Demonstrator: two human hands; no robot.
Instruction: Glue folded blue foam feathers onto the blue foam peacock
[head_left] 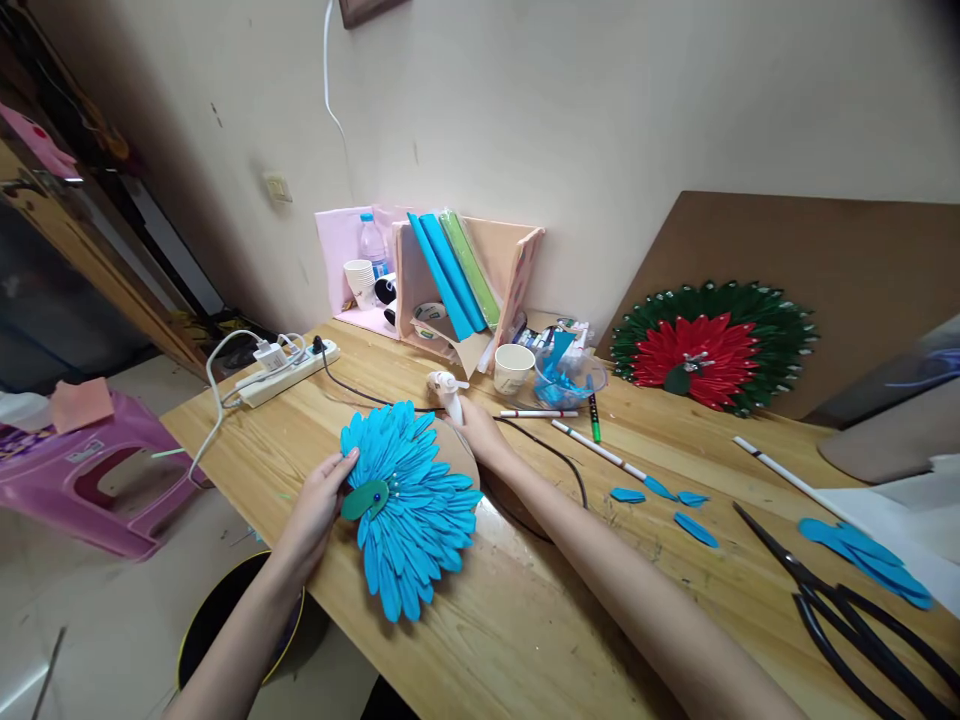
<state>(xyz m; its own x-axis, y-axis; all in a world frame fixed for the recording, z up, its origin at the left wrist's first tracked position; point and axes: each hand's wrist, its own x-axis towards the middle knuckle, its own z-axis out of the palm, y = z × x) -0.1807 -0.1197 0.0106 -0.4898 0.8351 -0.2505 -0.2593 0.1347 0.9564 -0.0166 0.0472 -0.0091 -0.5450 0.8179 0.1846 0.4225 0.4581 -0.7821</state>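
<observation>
Two hands are kept on the work. The left hand point(321, 497) is pinched on the edge of the blue feather disc point(420, 520), thumb on top, probably to steady it flat on the wooden table point(525, 620). The right hand point(480, 432) is wrapped around a white glue gun point(447, 388) just beyond the disc. Layered blue petals and a green teardrop point(365, 499) are seen just beside the left thumb.

No legible text anywhere, green-and-white label on the tape roll point(430, 313) too small to read, sticker on the pink stool point(84, 451) blurred, water bottle point(370, 243) label illegible
</observation>
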